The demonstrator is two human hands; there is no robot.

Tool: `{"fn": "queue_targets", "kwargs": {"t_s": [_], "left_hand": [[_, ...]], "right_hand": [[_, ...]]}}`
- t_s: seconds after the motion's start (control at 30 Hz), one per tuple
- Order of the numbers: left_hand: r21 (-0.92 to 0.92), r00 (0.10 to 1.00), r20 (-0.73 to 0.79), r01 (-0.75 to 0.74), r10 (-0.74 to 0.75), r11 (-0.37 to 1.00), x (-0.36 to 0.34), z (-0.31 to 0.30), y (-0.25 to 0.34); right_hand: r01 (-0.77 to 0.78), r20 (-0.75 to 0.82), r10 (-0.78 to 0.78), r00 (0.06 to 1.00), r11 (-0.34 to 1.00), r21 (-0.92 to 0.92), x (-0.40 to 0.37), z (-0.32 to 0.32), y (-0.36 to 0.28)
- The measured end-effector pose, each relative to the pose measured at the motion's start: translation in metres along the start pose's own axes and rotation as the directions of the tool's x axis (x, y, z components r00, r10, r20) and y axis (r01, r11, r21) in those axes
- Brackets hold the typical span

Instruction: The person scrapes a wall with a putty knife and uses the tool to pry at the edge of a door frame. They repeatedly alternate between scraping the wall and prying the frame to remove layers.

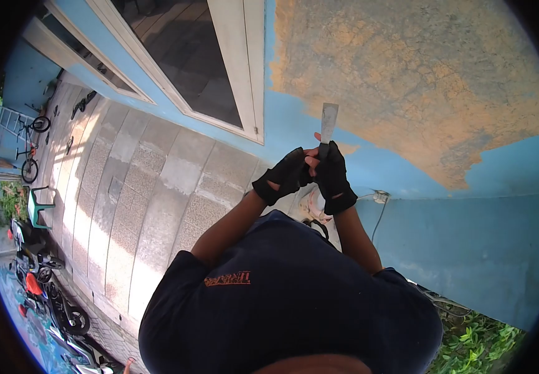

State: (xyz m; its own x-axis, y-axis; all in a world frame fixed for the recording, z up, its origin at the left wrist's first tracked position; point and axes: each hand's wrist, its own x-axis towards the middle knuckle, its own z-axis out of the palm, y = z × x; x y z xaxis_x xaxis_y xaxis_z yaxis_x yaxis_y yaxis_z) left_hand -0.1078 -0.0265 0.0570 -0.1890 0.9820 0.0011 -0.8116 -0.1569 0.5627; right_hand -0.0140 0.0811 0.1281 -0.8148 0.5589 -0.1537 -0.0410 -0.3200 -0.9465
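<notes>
A putty knife (329, 118) with a flat metal blade points up toward the wall, in front of the peeled patch's lower edge. My right hand (333, 177), in a black fingerless glove, is closed around its dark handle. Against it presses my left hand (285, 176), gloved the same way, with its fingers bent in and meeting the right hand's fingers near the handle. What the left fingers grip is hidden. The blue wall (294, 118) carries a large patch of bare, cracked plaster (406, 81) with ragged paint edges.
A white-framed window (244, 81) is left of the patch. Below my hands, a pale round container (314, 206) is partly hidden. A cable runs from a wall socket (380, 197). Farther left are a green stool (37, 207), a bicycle (31, 146) and parked motorcycles (64, 305).
</notes>
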Motion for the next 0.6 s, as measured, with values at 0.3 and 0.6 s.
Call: {"fn": "queue_targets", "kwargs": {"t_s": [0.3,0.6], "left_hand": [[0.245,0.979,-0.196,0.097,-0.049,0.965,-0.015,-0.054,0.054],[-0.112,0.973,-0.229,-0.043,0.017,0.993,0.058,-0.056,0.032]], "right_hand": [[0.022,0.061,0.012,0.998,0.849,-0.528,0.034,0.041,0.013],[-0.224,0.019,0.229,0.973,0.964,-0.142,0.030,-0.001,-0.003]]}}
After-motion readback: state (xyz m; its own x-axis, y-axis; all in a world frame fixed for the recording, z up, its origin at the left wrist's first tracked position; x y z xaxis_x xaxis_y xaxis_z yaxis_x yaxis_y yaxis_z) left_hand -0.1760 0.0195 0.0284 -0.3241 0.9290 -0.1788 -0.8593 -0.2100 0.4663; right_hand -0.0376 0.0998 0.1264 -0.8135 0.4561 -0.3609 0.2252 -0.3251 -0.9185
